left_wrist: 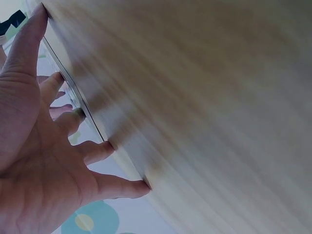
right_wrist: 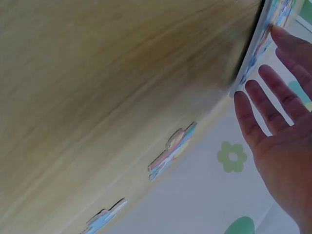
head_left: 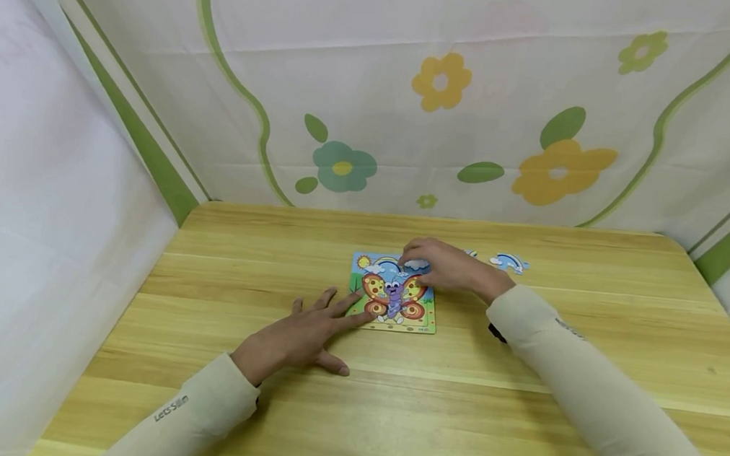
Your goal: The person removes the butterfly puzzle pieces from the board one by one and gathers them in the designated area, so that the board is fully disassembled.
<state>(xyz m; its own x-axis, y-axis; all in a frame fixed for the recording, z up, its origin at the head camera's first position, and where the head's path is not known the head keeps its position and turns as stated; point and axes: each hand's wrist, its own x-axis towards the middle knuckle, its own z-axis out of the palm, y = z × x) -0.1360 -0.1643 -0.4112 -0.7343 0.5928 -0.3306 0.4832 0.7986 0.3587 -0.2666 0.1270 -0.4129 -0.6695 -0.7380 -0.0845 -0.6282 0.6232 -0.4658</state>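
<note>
A square butterfly jigsaw puzzle (head_left: 396,289) lies flat on the table, showing a purple-bodied butterfly under a sun and rainbow. My left hand (head_left: 307,331) is spread wide, with fingertips resting on the puzzle's left side and on the tabletop beside it; the left wrist view shows the same splayed hand (left_wrist: 53,151). Over the puzzle's upper right corner, my right hand (head_left: 443,264) touches the board with extended fingers. Its fingertips meet the board (right_wrist: 251,56) in the right wrist view, and no loose piece shows between them. The hand hides part of that corner.
One loose rainbow puzzle piece (head_left: 508,262) lies right of the board near the table's back. Another piece (head_left: 470,253) is partly hidden behind my right hand. Behind the wooden table (head_left: 387,418) hangs a white flowered cloth (head_left: 376,99).
</note>
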